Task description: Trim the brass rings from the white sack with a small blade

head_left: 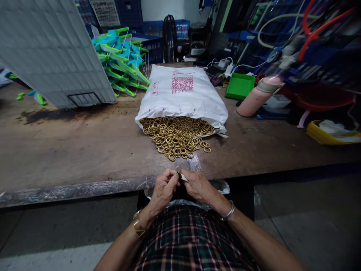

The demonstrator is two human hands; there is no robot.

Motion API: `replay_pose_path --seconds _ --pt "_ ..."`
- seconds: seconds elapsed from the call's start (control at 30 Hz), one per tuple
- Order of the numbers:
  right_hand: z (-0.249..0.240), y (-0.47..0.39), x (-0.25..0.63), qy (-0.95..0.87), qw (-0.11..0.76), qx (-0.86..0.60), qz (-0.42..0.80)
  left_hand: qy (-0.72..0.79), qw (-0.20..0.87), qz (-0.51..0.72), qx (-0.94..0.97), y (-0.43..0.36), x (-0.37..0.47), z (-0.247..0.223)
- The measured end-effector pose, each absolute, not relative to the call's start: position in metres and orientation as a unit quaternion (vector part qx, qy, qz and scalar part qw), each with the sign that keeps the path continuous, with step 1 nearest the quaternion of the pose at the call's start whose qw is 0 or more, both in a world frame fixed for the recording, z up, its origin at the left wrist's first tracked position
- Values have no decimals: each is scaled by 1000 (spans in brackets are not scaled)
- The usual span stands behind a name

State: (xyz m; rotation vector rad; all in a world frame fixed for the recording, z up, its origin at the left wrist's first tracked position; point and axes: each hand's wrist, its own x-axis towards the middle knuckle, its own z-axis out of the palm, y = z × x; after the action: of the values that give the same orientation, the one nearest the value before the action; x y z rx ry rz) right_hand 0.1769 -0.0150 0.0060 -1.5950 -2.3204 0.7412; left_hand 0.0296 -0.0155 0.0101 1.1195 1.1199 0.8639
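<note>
Dark plaid cloth, a shirt (191, 241), covers the person's body nearest the camera. Both forearms reach forward past it, a gold-coloured band (138, 224) on the left wrist and a silvery bangle (229, 210) on the right. Just off the near edge of the desk (70, 154), the left hand (164, 185) is closed, thumb and fingertips pinched on a small brass-coloured piece (178, 172), mostly hidden. Fingers curled, the right hand (199, 184) grips a slim pale tool (184, 177) against that piece.

Beyond them, brass-coloured rings (175, 139) spill onto the desk from the open mouth of a white sack (158, 99), which lies flat with red print on top. Farther back, a pink bottle (251, 101) leans at the right near a green tray (239, 86); at the left, teal-and-green pieces (124, 56) are heaped behind a grey panel (56, 52). Behind everything stands a black fan (169, 37).
</note>
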Motion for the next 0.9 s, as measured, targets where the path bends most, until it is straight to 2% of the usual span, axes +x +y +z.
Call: replay_pose_path --seconds 0.13,0.3,0.43,0.6,0.9 --pt "7 -8 185 -766 78 -600 219 457 668 357 466 -22 30 16" --pt "7 8 202 -698 112 -694 137 380 764 367 370 -24 33 19" --pt "9 23 204 -648 119 -746 90 374 787 397 288 -18 35 14" --pt "8 32 199 -629 86 -769 79 369 810 398 221 -13 31 13" --pt "3 34 205 -647 121 -747 87 321 866 365 114 -7 26 6"
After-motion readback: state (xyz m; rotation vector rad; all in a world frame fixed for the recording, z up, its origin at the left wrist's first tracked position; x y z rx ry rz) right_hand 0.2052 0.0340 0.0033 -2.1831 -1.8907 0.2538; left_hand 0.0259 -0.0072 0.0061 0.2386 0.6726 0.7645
